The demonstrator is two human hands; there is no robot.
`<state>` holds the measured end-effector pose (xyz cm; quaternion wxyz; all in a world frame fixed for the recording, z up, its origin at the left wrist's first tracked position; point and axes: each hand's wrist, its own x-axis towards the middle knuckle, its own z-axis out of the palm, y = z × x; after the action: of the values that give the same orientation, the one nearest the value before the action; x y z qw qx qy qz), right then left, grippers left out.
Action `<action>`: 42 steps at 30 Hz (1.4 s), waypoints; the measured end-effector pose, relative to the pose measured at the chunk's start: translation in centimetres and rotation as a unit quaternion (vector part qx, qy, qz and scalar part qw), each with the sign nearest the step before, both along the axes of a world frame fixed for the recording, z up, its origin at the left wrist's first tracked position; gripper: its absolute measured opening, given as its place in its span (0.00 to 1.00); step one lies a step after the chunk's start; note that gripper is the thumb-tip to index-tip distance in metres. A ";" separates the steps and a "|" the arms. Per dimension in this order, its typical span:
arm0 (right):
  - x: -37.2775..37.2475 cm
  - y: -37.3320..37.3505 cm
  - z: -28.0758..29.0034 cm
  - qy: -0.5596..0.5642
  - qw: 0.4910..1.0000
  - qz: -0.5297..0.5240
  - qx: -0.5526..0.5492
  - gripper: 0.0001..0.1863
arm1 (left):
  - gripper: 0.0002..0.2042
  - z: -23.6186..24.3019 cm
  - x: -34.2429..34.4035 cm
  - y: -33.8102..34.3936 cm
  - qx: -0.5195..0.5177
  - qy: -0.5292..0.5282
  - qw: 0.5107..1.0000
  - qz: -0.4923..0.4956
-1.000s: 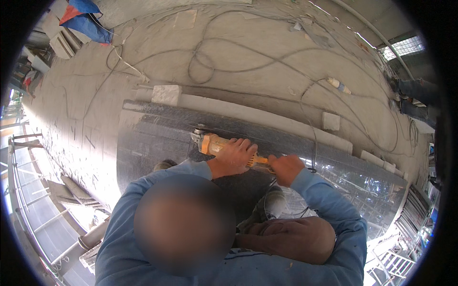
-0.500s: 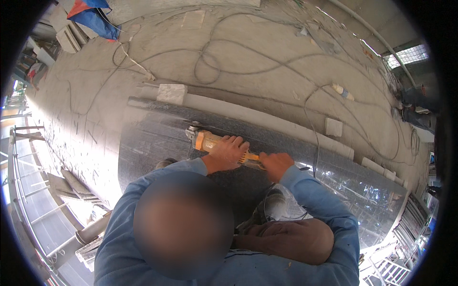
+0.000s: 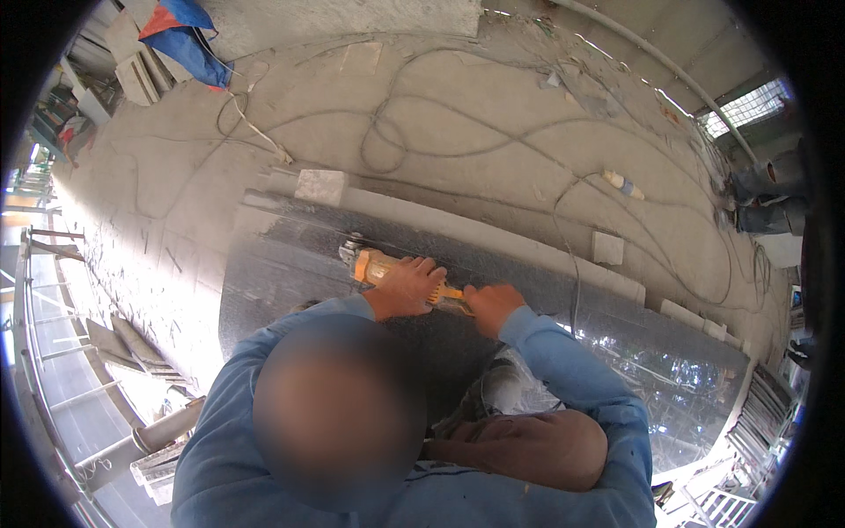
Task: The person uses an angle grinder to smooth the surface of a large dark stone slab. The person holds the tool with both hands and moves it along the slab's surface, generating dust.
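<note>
My left hand (image 3: pixel 405 292) is closed round the body of an orange angle grinder (image 3: pixel 373 267), while my right hand (image 3: pixel 493 308) grips its rear handle. The grinder's metal head (image 3: pixel 350 248) sits on a dark, speckled, polished slab (image 3: pixel 695 383), near its far edge, with dusty pale streaks on the surface to its left. A pale strip (image 3: pixel 493 243) runs along that far edge, with a white block (image 3: pixel 320 185) at its left. My knee, under brown cloth (image 3: pixel 519 447), is beside my right arm.
Looping cables (image 3: pixel 396 132) cross the dusty floor, with a bottle (image 3: pixel 621 183) and another block (image 3: pixel 607 248). A blue-and-red tarp (image 3: pixel 180 55) lies upper left, a railing (image 3: pixel 55 352) at left. Someone's dark-clad legs (image 3: pixel 767 180) are at far right, above stacked slabs (image 3: pixel 759 409).
Both hands and the grinder have slid left along the slab, my right forearm following. The surroundings have shifted slightly in view as the camera moved.
</note>
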<state>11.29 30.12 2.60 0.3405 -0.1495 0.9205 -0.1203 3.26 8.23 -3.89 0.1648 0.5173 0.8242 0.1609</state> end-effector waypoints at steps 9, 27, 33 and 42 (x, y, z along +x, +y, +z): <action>2.5 3.0 1.9 -0.004 1.000 -0.013 -0.002 0.17 | 0.33 1.5 2.4 3.2 0.023 -0.010 1.000 -0.002; 1.8 2.5 3.0 -0.037 0.999 0.010 0.027 0.21 | 0.30 1.6 2.2 3.2 0.015 -0.010 1.000 -0.016; 0.9 1.2 1.3 -0.037 0.999 0.007 0.035 0.21 | 0.34 1.2 1.2 1.8 -0.021 -0.011 1.000 -0.014; -0.2 0.1 0.2 -0.035 0.999 0.005 0.009 0.20 | 0.35 1.0 0.1 0.6 -0.060 -0.029 0.998 -0.011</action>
<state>11.06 30.23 2.82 0.3743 -0.1471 0.9083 -0.1154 3.34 8.78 -2.88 0.2212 0.5103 0.8218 0.1240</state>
